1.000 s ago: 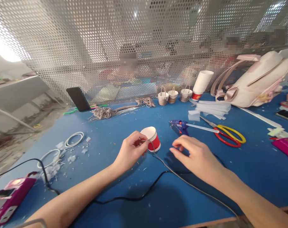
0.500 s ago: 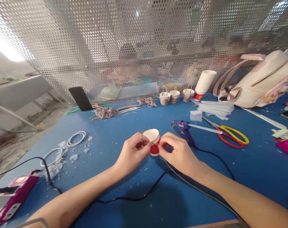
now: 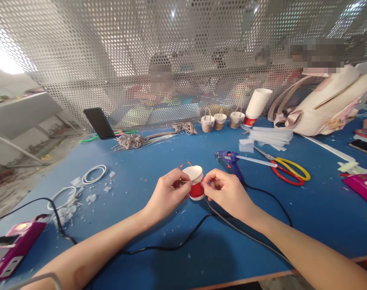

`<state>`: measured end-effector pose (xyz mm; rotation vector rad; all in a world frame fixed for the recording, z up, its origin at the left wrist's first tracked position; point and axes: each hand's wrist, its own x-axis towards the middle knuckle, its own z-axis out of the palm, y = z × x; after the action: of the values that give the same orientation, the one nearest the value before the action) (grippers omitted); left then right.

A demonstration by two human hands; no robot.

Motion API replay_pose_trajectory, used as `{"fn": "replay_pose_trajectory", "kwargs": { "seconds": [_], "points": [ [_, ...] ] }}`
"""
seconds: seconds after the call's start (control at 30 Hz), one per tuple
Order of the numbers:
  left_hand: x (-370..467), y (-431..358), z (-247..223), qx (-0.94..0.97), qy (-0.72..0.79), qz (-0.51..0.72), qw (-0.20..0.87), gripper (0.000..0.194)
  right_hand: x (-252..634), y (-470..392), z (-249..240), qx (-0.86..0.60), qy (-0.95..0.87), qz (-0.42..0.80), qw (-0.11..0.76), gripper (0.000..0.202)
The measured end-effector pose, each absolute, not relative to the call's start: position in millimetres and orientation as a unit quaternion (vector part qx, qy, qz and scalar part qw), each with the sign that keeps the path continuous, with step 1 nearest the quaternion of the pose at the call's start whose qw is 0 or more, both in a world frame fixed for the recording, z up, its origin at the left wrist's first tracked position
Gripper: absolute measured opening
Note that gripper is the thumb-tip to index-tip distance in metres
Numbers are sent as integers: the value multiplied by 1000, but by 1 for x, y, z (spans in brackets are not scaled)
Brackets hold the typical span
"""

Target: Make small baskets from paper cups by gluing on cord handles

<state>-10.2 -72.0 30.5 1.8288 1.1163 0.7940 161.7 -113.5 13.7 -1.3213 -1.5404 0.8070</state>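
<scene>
A small red and white paper cup stands between my hands, its white mouth tilted up. A thin grey-brown cord crosses the front of the cup just under its white upper part. At the cup's left side, my left hand pinches the cord between thumb and forefinger. My right hand is closed on the cord at the right side of the cup. From there the loose cord trails over the table toward its front edge. The fingers partly hide both sides of the cup.
A blue glue gun with a glue stick lies right of the cup, beside scissors. Behind stand several small cups, stacked paper cups and a bag. A phone, cord bundles, white rings and black cable lie around.
My right fingers have shifted slightly at the cup's right side, and more of its red front shows. The whole view has moved a little; my left hand keeps its pinch.
</scene>
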Motion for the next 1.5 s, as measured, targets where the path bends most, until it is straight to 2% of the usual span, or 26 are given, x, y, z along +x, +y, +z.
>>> {"fn": "replay_pose_trajectory", "kwargs": {
  "seconds": [0.07,0.13,0.4,0.6,1.5],
  "points": [
    [-10,-72,31,719,448,307,433,10,162,-114,14,-544,-595,382,452,7],
    [-10,-71,33,708,455,296,452,10,163,-114,13,-539,-600,371,460,5],
    [-8,-72,35,685,447,281,502,15,167,-112,7,-485,-722,141,473,12],
    [-8,-72,34,684,428,268,526,20,165,-111,8,-475,-732,57,485,13],
    [-11,-68,33,673,416,280,544,20,169,-108,5,-489,-720,92,483,13]
  ]
}}
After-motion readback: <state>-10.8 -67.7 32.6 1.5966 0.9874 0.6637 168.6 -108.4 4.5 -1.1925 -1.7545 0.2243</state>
